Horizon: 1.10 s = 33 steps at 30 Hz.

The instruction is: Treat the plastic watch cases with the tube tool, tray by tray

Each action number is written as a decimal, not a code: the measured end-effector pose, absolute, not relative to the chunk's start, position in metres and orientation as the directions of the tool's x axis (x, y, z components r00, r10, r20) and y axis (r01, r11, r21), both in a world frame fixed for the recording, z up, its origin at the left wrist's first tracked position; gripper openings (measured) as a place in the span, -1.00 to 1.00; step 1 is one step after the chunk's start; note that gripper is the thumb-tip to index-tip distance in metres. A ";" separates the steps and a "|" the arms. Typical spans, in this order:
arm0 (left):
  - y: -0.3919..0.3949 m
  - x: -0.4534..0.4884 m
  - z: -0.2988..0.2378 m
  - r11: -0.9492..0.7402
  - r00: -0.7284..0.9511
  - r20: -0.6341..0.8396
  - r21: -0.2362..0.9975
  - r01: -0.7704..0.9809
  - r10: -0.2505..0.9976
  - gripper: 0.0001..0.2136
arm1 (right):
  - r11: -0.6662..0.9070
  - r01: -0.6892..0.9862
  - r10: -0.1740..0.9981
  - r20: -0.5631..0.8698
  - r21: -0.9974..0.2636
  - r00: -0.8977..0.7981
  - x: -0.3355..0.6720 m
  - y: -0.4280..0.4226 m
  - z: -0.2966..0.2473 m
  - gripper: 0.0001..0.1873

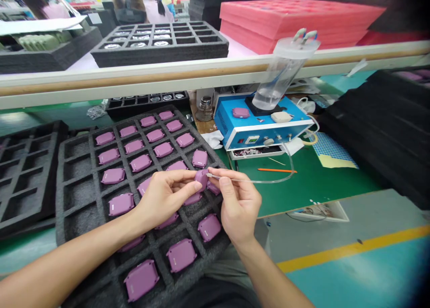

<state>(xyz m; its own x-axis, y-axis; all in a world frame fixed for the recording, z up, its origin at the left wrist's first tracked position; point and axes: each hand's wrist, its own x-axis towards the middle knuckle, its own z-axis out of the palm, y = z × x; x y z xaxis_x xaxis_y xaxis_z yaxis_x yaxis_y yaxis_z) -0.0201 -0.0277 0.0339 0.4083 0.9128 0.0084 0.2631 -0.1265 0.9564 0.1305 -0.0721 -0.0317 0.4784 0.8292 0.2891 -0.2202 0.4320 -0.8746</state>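
Two hands work on a small purple case.
The left hand (164, 196) pinches the smooth purple case (201, 179) mid-frame; the right hand (238, 205) pinches a thin clear tube (268, 181) over the spongy black foam tray (80, 196).

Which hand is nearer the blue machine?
Right. The right hand sits just in front of the blue machine, pinching the clear tube. The left hand is farther left, over the foam tray, holding a purple case.

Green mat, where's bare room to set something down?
Bare green mat lies right of the orange pencil, below the blue machine. The foam tray's left column shows empty cells. Crowded: cases fill the rest, where the left hand pinches a purple case, the right hand a tube.
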 end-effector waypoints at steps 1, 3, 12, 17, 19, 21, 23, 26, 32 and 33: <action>-0.028 -0.020 0.034 -0.127 0.408 0.009 0.956 0.264 0.913 -0.68 | 0.431 -0.219 0.829 0.288 -0.875 0.480 0.130 -0.072 -0.032 -0.89; -0.028 -0.020 0.034 -0.128 0.405 0.009 0.955 0.269 0.914 -0.68 | 0.426 -0.214 0.829 0.285 -0.879 0.482 0.130 -0.072 -0.032 -0.89; -0.028 -0.021 0.033 -0.136 0.425 0.014 0.957 0.258 0.905 -0.70 | 0.415 -0.207 0.831 0.276 -0.886 0.483 0.130 -0.073 -0.033 -0.88; -0.028 -0.021 0.032 -0.140 0.433 0.015 0.956 0.258 0.901 -0.71 | 0.419 -0.217 0.833 0.277 -0.882 0.479 0.130 -0.073 -0.032 -0.89; -0.028 -0.021 0.031 -0.140 0.431 0.016 0.957 0.256 0.902 -0.70 | 0.417 -0.215 0.832 0.276 -0.883 0.481 0.130 -0.073 -0.032 -0.89; -0.028 -0.021 0.031 -0.136 0.430 0.017 0.959 0.248 0.903 -0.70 | 0.418 -0.214 0.831 0.277 -0.883 0.482 0.130 -0.073 -0.032 -0.88; -0.028 -0.021 0.031 -0.132 0.431 0.017 0.962 0.239 0.902 -0.70 | 0.418 -0.216 0.832 0.276 -0.882 0.482 0.130 -0.073 -0.032 -0.89; -0.028 -0.022 0.031 -0.127 0.434 0.016 0.965 0.229 0.901 -0.70 | 0.419 -0.219 0.832 0.277 -0.881 0.480 0.130 -0.073 -0.032 -0.89; -0.028 -0.021 0.032 -0.124 0.430 0.008 0.963 0.241 0.903 -0.70 | 0.414 -0.205 0.830 0.275 -0.887 0.485 0.130 -0.073 -0.032 -0.87; -0.028 -0.021 0.032 -0.124 0.429 0.006 0.961 0.247 0.903 -0.70 | 0.414 -0.206 0.830 0.275 -0.887 0.485 0.130 -0.073 -0.032 -0.87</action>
